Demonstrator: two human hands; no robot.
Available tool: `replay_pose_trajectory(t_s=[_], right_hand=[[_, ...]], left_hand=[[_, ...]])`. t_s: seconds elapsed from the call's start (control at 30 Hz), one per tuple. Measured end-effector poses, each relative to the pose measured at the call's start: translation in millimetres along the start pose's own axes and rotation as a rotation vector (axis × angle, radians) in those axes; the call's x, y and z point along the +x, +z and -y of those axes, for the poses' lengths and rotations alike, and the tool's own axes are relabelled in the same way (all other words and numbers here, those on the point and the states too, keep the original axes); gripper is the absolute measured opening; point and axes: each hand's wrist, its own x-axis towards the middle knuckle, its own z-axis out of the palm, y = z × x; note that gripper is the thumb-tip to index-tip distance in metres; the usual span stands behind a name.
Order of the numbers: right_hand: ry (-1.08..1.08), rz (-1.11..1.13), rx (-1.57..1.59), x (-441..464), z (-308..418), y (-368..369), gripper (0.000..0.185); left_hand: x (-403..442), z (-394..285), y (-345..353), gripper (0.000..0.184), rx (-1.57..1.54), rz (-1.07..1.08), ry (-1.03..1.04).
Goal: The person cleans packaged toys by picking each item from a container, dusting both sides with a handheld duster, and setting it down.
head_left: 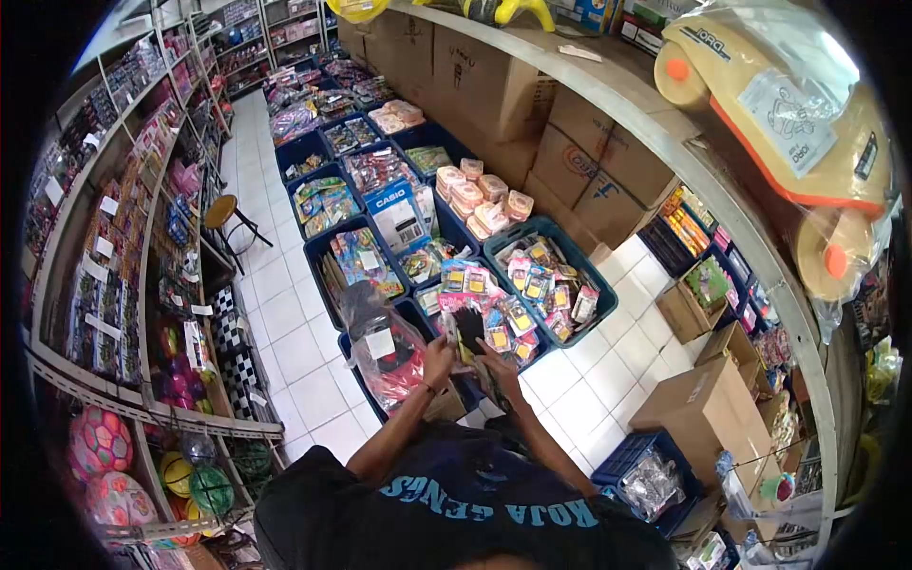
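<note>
Between my two hands, in the middle of the view, is a dark packaged item (468,328) with a black, ragged-looking top and a paler lower part; its exact kind is unclear. My left hand (439,361) is closed on its left edge. On the other side, my right hand (498,367) grips its lower right. A clear plastic bag with a red and black item and a white label (380,344) lies in a blue crate just left of my left hand. Beyond my hands, small pink and yellow blister packs (494,323) fill another crate.
Rows of crates with packaged goods stretch ahead, with a CASIO box (399,217) standing among them. Shelves (152,394) line the left, with a stool (222,211) on the tiled floor. At right are a shelf edge, a wrapped yellow toy (779,104) and a cardboard box (708,408).
</note>
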Motion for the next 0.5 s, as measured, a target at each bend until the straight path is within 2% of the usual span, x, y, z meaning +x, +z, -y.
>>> replay_pose_trajectory(t_s=[0.1, 0.13, 0.17, 0.23, 0.27, 0.3, 0.37, 0.43, 0.47, 0.5], right_hand=[[0.023, 0.102, 0.027, -13.2, 5.3, -18.1, 0.018], [0.121, 0.203, 0.051, -23.3, -5.2, -24.5, 0.025], [0.034, 0.092, 0.177, -30.3, -21.8, -20.0, 0.025], [-0.049, 0.057, -0.024, -5.0, 11.0, -43.4, 0.028], [0.043, 0.064, 0.046, 6.9, 22.8, -46.7, 0.028], [0.134, 0.066, 0.114, 17.5, 28.7, -45.3, 0.029], [0.020, 0.057, 0.062, 34.1, 20.6, -29.1, 0.027], [0.044, 0.133, 0.181, 40.4, 20.2, -15.7, 0.028], [-0.059, 0.162, 0.133, 37.7, 23.3, -11.2, 0.026], [0.016, 0.183, 0.113, 29.4, 28.5, -9.7, 0.026]], left_hand=[[7.7, -23.5, 0.9, 0.025, -0.118, -0.047, -0.017], [10.6, -27.9, 1.5, 0.026, -0.171, -0.063, -0.001], [13.0, -31.0, 3.3, 0.027, -0.238, -0.090, 0.019], [11.6, -43.1, 1.1, 0.028, -0.307, -0.108, -0.121], [22.9, -23.0, -3.6, 0.029, -0.387, -0.104, -0.167], [13.8, -41.2, -0.2, 0.027, -0.316, -0.105, -0.208], [16.1, -27.1, 4.4, 0.026, -0.410, -0.052, -0.164], [2.4, -35.1, 0.0, 0.025, -0.439, 0.052, -0.184], [-3.8, -40.6, -3.7, 0.024, -0.439, 0.116, -0.206], [-9.4, -48.5, -2.3, 0.025, -0.504, 0.093, -0.235]])
